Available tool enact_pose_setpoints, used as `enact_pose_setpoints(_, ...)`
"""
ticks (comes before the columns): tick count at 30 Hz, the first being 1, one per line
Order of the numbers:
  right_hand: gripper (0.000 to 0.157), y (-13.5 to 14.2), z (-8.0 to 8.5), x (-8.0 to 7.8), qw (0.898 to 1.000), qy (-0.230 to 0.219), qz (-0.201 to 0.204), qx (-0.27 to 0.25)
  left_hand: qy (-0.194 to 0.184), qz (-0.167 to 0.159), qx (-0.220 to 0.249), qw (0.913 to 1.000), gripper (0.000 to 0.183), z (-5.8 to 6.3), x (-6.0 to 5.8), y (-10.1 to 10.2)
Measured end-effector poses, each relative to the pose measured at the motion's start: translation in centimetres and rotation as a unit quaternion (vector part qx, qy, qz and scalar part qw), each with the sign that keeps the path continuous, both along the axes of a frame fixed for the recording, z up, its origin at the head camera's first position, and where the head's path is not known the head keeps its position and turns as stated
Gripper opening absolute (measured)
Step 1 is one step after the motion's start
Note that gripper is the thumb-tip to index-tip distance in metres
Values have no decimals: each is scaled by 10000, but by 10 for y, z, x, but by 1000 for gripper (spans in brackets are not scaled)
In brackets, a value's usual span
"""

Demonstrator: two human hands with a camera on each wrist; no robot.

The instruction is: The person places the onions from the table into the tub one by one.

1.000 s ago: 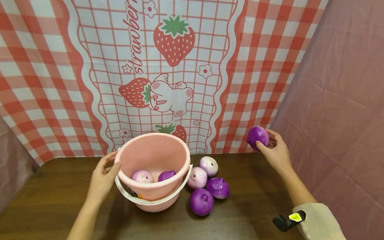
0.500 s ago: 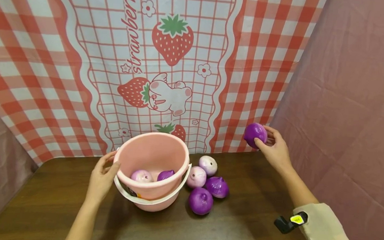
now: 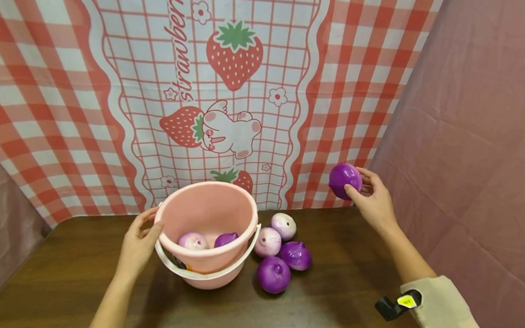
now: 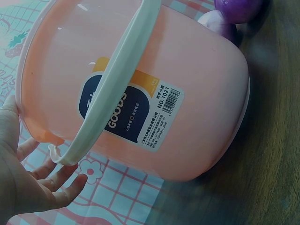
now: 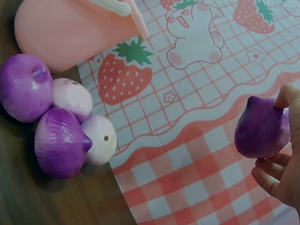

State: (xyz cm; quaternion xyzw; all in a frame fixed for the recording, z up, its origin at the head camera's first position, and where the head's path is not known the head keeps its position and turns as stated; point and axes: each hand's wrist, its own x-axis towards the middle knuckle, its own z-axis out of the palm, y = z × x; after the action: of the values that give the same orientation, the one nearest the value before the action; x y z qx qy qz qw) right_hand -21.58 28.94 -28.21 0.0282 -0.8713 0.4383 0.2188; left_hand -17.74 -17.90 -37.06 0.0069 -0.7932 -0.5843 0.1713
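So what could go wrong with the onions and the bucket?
A few things might. The right hand holds a shiny, smooth-looking purple onion up in the air, so it could slip and fall. The left hand has the pink bucket on just one side; a hard tug could tip it, and the two onions inside might roll out. Four loose onions sit bunched beside it, so a bump could send them rolling.
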Motion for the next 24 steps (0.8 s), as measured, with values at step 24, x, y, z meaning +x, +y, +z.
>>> enact_pose_setpoints(24, 56, -23, 13, 7, 9991, 229, 319, 155, -39, -20, 46, 10000, 43, 1, 1, 0)
